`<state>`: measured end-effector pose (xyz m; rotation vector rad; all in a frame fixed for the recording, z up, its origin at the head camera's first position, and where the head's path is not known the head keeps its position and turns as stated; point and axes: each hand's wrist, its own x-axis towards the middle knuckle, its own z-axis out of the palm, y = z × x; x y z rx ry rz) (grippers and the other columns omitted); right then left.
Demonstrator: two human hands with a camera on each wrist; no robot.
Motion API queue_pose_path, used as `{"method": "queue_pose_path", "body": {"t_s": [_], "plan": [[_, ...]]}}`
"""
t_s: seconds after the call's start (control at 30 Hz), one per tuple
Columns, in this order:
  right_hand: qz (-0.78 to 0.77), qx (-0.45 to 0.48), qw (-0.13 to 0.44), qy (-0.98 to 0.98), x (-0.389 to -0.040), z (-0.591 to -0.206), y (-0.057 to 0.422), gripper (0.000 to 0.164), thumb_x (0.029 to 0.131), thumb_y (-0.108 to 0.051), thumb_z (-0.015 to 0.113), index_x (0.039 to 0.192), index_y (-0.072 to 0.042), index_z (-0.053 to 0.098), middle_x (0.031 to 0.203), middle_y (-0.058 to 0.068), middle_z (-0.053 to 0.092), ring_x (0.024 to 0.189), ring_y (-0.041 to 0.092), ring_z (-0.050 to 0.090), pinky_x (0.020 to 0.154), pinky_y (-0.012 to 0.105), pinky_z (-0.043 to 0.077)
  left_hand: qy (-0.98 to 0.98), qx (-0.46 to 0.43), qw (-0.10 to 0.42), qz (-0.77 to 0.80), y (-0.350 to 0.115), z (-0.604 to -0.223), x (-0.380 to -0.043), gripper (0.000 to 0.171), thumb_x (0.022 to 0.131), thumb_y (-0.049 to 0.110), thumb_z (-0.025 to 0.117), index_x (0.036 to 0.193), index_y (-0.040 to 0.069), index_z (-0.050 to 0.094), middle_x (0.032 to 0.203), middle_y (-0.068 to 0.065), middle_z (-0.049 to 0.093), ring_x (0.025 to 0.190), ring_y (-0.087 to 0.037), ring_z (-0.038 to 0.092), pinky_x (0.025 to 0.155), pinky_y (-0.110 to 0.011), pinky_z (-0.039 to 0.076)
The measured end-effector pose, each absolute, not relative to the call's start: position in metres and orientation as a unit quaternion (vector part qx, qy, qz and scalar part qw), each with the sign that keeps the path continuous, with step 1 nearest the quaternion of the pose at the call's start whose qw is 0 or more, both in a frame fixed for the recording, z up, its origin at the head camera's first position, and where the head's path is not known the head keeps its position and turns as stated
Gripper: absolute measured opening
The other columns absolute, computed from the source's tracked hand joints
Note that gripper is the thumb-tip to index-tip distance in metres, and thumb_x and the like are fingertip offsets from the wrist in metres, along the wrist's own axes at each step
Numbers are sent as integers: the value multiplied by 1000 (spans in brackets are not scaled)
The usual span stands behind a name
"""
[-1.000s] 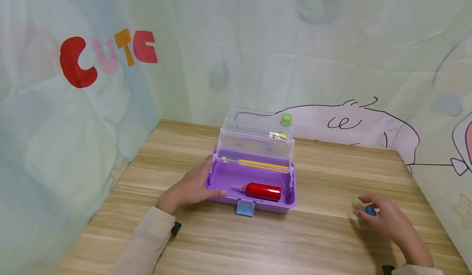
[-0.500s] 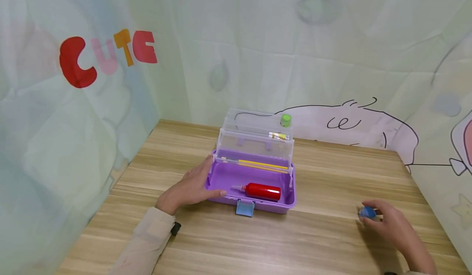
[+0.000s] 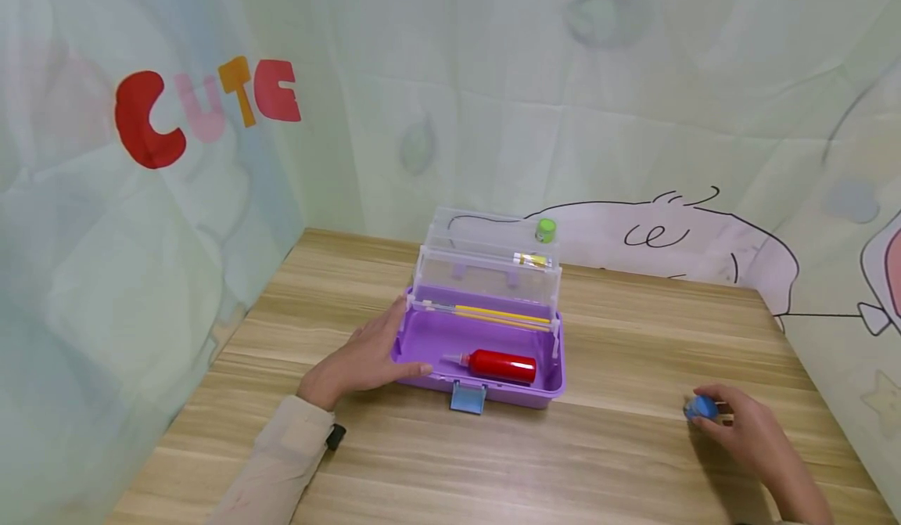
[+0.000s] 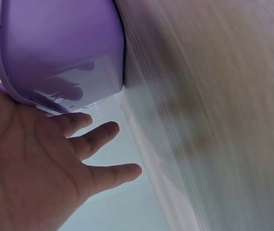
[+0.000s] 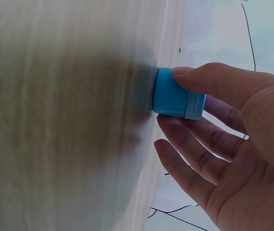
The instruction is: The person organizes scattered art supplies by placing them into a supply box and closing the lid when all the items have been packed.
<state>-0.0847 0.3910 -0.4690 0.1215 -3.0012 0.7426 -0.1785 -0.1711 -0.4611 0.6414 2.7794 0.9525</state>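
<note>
Between the thumb and fingers of my right hand (image 3: 749, 435) is a small blue jar (image 3: 701, 408), on the wood table at the right. The right wrist view has the jar's blue end (image 5: 169, 94) right at the table surface, thumb on one side and fingertips on the other. My left hand (image 3: 362, 357) rests against the left end of a purple plastic box (image 3: 556, 390), thumb over its front rim. In the left wrist view its other fingers (image 4: 110, 177) extend loosely past the box corner. Inside the box lies a red squeeze bottle (image 3: 501, 365) with a pale nozzle.
Clear tiered trays (image 3: 486, 275) stand raised at the box's back, holding yellow-handled brushes (image 3: 501, 315), a yellow tube (image 3: 533, 260) and a green-lidded jar (image 3: 546, 230). A blue latch (image 3: 468, 397) hangs at the front. Printed cloth walls (image 3: 436, 79) border the table.
My right hand has drawn slightly back and down and its fingers have settled around the blue jar, whose blue top now shows more. The left hand and the box stay put.
</note>
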Motion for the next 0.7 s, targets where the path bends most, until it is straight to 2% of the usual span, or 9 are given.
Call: {"method": "queue_pose_path", "body": {"t_s": [0.27, 0.53, 0.7], "plan": [[247, 28, 21, -968, -86, -471, 392, 39, 84, -2, 80, 119, 10, 65, 112, 35, 66, 93, 43, 71, 71, 46, 60, 920, 211, 70, 322, -171, -463, -180, 120, 82, 65, 74, 165, 22, -2, 170, -3, 16, 151, -35, 27, 115, -68, 26], [247, 8, 7, -969, -86, -469, 392, 42, 86, -7, 80, 119, 11, 63, 107, 32, 69, 92, 42, 71, 72, 45, 60, 920, 218, 62, 319, -171, -462, -180, 119, 83, 64, 73, 165, 18, -1, 169, -7, 18, 150, -38, 29, 112, -71, 27], [252, 5, 8, -968, -85, -471, 392, 42, 86, -8, 79, 119, 11, 62, 107, 30, 70, 92, 40, 71, 71, 42, 61, 920, 215, 65, 321, -171, -463, -179, 119, 83, 64, 73, 165, 19, -1, 169, -5, 17, 150, -37, 29, 113, -70, 27]]}}
